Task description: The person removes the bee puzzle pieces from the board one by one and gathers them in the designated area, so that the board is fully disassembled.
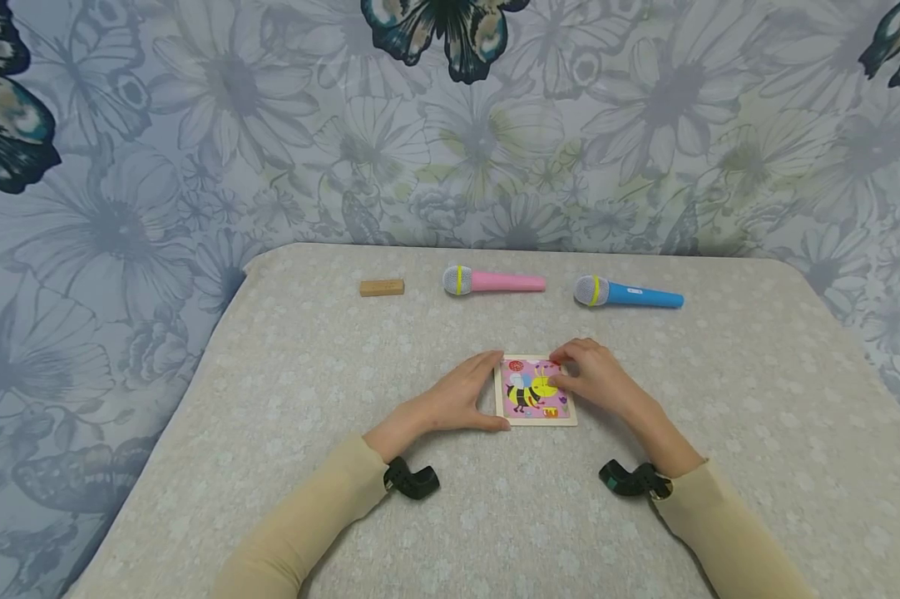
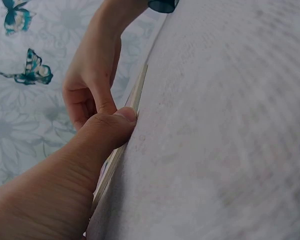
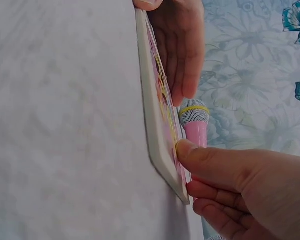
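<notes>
A small square wooden picture puzzle (image 1: 525, 403), with a bee on a pink ground inside a pale frame, lies flat on the table. My left hand (image 1: 461, 395) holds its left side, the thumb at the near corner and the fingers at the far one. From the right, my right hand (image 1: 598, 376) grips the far right part, its thumb on the bee picture and its fingers by the frame's edge. The left wrist view shows the left thumb (image 2: 117, 125) against the puzzle's thin edge. In the right wrist view the right thumb (image 3: 195, 155) covers part of the picture.
Behind the puzzle lie a small wooden block (image 1: 382, 288), a pink toy microphone (image 1: 506, 283) and a blue toy microphone (image 1: 645, 297). A pale patterned cloth covers the table (image 1: 308, 358), whose far side meets a flowered wall (image 1: 495, 166).
</notes>
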A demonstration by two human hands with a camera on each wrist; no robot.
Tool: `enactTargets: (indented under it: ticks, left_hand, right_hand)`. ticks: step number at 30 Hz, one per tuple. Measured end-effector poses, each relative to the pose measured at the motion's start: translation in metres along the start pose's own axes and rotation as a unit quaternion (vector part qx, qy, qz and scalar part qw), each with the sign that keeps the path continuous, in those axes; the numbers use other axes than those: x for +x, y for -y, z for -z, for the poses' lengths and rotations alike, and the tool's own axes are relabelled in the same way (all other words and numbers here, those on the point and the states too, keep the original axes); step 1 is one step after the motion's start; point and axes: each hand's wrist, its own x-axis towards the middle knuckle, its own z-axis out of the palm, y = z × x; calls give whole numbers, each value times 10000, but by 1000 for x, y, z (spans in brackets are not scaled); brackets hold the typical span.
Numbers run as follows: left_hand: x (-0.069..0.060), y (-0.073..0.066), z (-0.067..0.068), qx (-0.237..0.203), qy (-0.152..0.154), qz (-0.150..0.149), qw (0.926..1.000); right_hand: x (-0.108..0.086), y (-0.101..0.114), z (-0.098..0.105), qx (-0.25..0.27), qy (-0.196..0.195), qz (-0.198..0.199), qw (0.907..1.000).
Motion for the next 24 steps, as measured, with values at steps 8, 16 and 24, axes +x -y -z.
enactTargets:
  ticks: [8,16,24]
  left_hand:
    - [1,1,-1,24,-18,-26,10000]
    - [0,2,-2,23,6,9,10000]
    - [1,2,-3,-58,-33,7,10000]
  right_hand:
    - [-3,9,0,-367,32,-52,9993]
    - [-5,5,0,-267,37,147,9995]
    - [-5,-3,-1,97,-122,340,9993]
